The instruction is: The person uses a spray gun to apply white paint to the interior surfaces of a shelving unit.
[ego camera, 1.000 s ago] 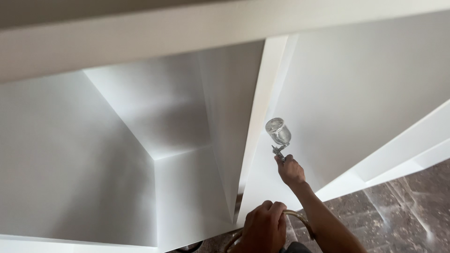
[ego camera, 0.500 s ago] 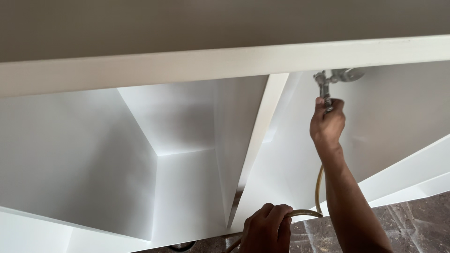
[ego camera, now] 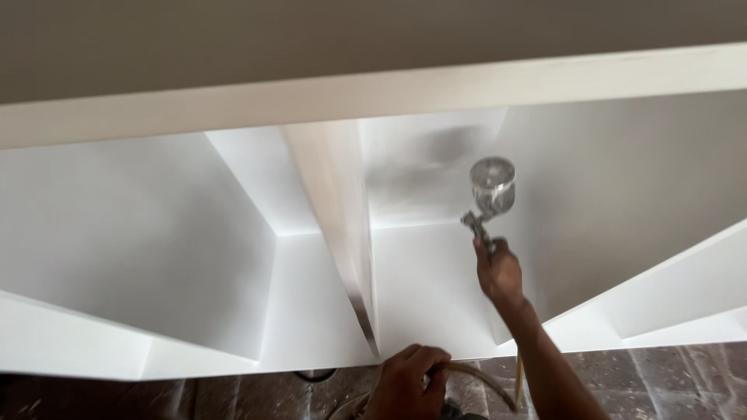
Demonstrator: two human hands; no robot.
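While my right hand (ego camera: 498, 272) fingers clamp the spray gun (ego camera: 489, 198) handle inside the white cabinet (ego camera: 327, 202), cup-up and top-heavy, left hand (ego camera: 408, 383) grips the stiff-ish hose (ego camera: 486, 379) below it.

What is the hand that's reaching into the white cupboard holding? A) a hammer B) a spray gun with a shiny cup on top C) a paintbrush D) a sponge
B: the right hand grips a spray gun with a shiny metal cup on top, aimed into the white cabinet, while the left hand holds its hose.
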